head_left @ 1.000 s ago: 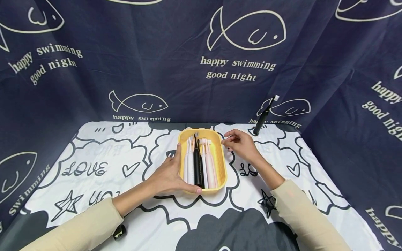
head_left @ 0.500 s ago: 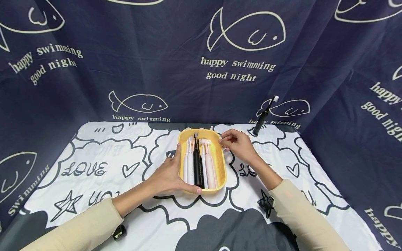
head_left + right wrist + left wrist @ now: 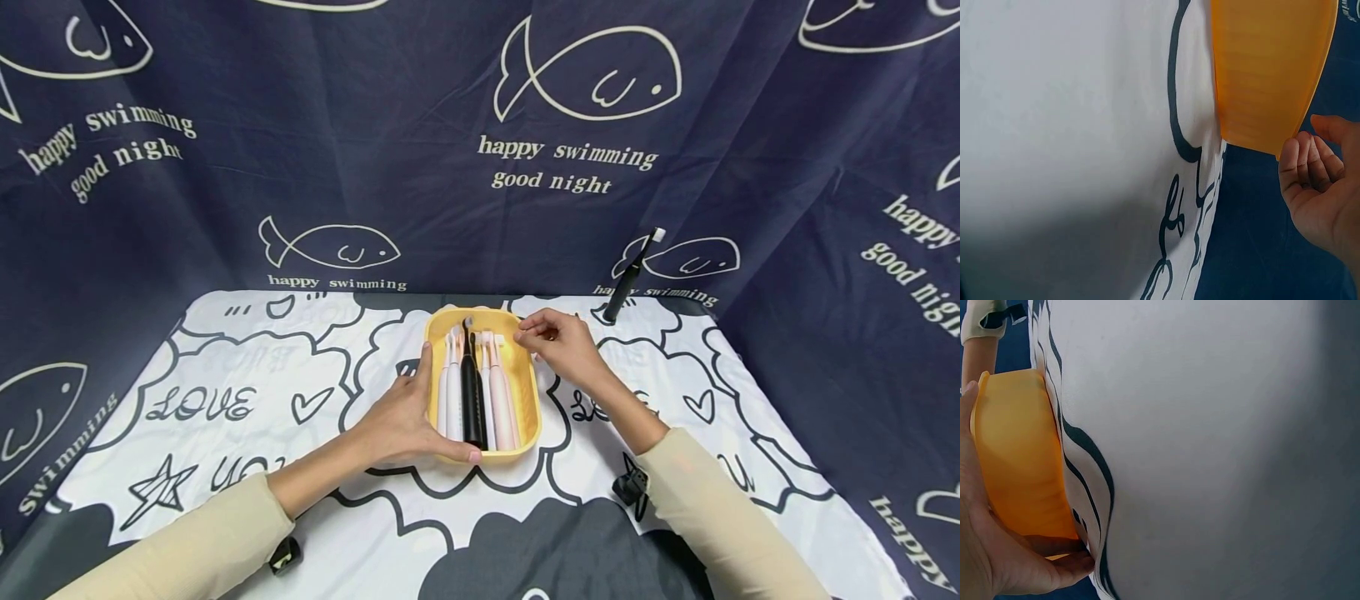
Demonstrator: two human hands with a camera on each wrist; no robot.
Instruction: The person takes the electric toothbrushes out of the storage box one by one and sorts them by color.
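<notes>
A yellow tray (image 3: 529,400) lies on the patterned cloth with several electric toothbrushes in it. A black toothbrush (image 3: 472,400) is in the middle, a pink one (image 3: 504,404) to its right and white ones (image 3: 454,400) to its left. My left hand (image 3: 397,421) grips the tray's near left corner, thumb along the near rim and fingers along the left side. At the far right corner is my right hand (image 3: 564,340), its fingers loosely bent. The right wrist view shows these fingertips (image 3: 1302,142) right at the rim, with the thumb apart from them.
Another black toothbrush (image 3: 624,287) stands upright at the back right of the cloth-covered table (image 3: 225,367). Behind it hangs a dark blue curtain (image 3: 442,208) with fish prints. Black wrist devices show under both sleeves.
My right hand has moved a little left, from beside the tray to its far right corner. My left hand, the tray and the toothbrushes have stayed in place.
</notes>
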